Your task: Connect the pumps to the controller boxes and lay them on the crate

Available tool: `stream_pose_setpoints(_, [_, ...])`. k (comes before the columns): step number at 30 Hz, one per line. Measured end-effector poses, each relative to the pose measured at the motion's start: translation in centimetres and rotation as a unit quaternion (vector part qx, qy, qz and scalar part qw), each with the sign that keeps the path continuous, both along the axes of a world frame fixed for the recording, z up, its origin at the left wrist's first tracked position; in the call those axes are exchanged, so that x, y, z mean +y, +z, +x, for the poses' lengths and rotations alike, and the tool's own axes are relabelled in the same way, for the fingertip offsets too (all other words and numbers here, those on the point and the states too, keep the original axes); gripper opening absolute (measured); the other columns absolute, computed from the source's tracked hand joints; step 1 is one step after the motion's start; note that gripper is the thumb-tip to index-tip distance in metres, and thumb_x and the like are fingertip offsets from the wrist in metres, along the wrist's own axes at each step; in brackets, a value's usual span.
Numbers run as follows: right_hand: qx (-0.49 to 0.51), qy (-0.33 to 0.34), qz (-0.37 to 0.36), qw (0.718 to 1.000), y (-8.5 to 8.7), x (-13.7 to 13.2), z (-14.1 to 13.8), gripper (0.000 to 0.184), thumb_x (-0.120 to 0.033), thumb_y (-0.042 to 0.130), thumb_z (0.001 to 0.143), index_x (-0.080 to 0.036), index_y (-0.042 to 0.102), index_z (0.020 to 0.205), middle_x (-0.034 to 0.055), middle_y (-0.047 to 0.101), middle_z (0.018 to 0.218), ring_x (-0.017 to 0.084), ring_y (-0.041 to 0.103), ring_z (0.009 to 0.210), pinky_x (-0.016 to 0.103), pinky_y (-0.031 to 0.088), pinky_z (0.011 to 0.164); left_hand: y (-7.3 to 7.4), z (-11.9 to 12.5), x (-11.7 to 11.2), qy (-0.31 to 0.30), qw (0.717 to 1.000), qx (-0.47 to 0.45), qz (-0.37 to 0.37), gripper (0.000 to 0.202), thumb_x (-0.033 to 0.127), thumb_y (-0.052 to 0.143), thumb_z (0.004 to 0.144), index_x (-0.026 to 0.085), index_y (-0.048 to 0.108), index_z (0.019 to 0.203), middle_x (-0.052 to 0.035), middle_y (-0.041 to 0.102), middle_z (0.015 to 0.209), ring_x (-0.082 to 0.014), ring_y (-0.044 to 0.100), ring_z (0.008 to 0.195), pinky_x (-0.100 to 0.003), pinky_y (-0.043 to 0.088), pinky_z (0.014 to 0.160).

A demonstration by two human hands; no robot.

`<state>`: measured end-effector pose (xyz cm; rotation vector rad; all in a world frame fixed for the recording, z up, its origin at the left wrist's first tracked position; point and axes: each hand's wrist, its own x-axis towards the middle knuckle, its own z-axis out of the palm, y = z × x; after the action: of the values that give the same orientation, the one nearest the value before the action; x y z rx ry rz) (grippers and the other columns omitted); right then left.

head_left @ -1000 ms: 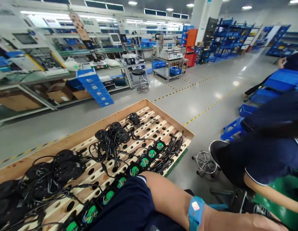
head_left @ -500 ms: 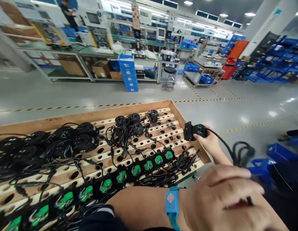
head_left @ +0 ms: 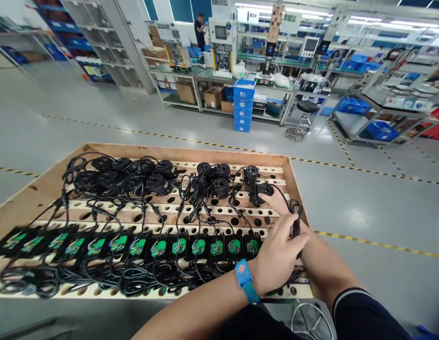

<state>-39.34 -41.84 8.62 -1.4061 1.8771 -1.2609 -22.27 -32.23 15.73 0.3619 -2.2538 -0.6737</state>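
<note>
- Broadly, a shiny grey floor (head_left: 347, 208) spreads around everything, and a long table (head_left: 187, 74) with machines on it stands at the far side.
- Nearer is a wide wooden tray (head_left: 191, 155) with low walls and a slatted, holed bottom.
- Across the tray, left to right, runs a row of open black housings (head_left: 158, 249) showing green boards and thin coloured wires; these look fragile and would be better held by their edges. Coiled leads (head_left: 138, 278) lie along the near side.
- Far left in the tray, round black units (head_left: 158, 184) sit clustered with tangled cords.
- The left hand (head_left: 276, 252), nearer, has its fingers and thumb closed round a cable. The right hand (head_left: 276, 202), farther off, grasps a round-headed black unit by its right end.
- That black unit (head_left: 261, 191) is at the tray's far right, just on the near side of another round unit (head_left: 251, 174); whether it touches the slats I cannot tell. It looks rigid and fairly dense, probably a bit smooth, so a grip round the body seems best.
- The cable (head_left: 296, 226), bunched, looks light and springy; pulling the unit by it could strain the joint.
- Smallest, a blue wristband (head_left: 245, 278) circles the left wrist.
</note>
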Motion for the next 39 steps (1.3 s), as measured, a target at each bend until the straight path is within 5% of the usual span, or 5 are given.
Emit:
stream_pose_setpoints(6, [-0.003, -0.044, 0.021, 0.999, -2.5, 1.6, -2.4, 0.042, -0.042, 0.074, 0.071, -0.019, 0.065, 0.105, 0.0088, 0.072, 0.109, 0.026, 0.064, 0.1, 0.042, 0.049, 0.095, -3.3, 2.3, -2.7, -0.15, 0.966, -0.179, -0.109, 0.06, 0.014, 0.05, 0.092, 0.025, 0.041, 0.15, -0.0205, 0.038, 0.156, -0.0343, 0.044, 0.141, -0.048, 0.05, 0.107])
stream_pose_setpoints(10, [-0.064, -0.095, 0.029, 0.993, -3.3, 4.6, -2.6, 0.048, -0.043, 0.073, 0.068, -0.018, 0.064, 0.108, 0.0088, 0.071, 0.109, 0.027, 0.065, 0.102, 0.043, 0.05, 0.095, -3.6, 2.2, -11.4, -0.049, 0.957, -0.269, -0.093, 0.06, 0.01, 0.046, 0.087, 0.013, 0.045, 0.147, -0.0227, 0.046, 0.151, -0.0329, 0.046, 0.139, -0.053, 0.043, 0.114])
stream_pose_setpoints(19, [-0.142, -0.184, 0.034, 0.972, -1.6, 9.4, -2.1, 0.053, -0.04, 0.074, 0.07, -0.021, 0.059, 0.118, 0.0068, 0.071, 0.11, 0.027, 0.067, 0.103, 0.041, 0.052, 0.094, -3.7, -10.5, -30.5, 0.063, 0.8, -0.585, -0.119, 0.087, 0.009, 0.064, 0.074, 0.036, 0.038, 0.153, -0.0139, 0.009, 0.169, -0.0442, 0.017, 0.152, -0.067, 0.022, 0.118])
stream_pose_setpoints(25, [-0.205, -0.203, 0.007, 0.957, -2.9, 12.0, -1.5, 0.053, -0.04, 0.075, 0.071, -0.022, 0.059, 0.117, 0.0052, 0.069, 0.11, 0.025, 0.066, 0.101, 0.038, 0.053, 0.092, -5.1, -12.5, -32.5, 0.025, 0.763, -0.64, -0.09, 0.073, 0.021, 0.073, 0.067, 0.029, 0.058, 0.138, -0.015, 0.058, 0.139, -0.0345, 0.061, 0.121, -0.043, 0.048, 0.104])
stream_pose_setpoints(39, [-0.231, -0.201, 0.044, 0.951, -3.0, 12.4, -0.1, 0.056, -0.043, 0.076, 0.068, -0.023, 0.057, 0.117, 0.0057, 0.072, 0.107, 0.027, 0.068, 0.1, 0.043, 0.054, 0.093, -4.2, -12.1, -34.2, 0.24, 0.751, -0.606, 0.11, 0.06, 0.063, 0.037, 0.09, 0.014, 0.07, 0.101, -0.0169, 0.074, 0.09, -0.0295, 0.072, 0.069, -0.038, 0.055, 0.061])
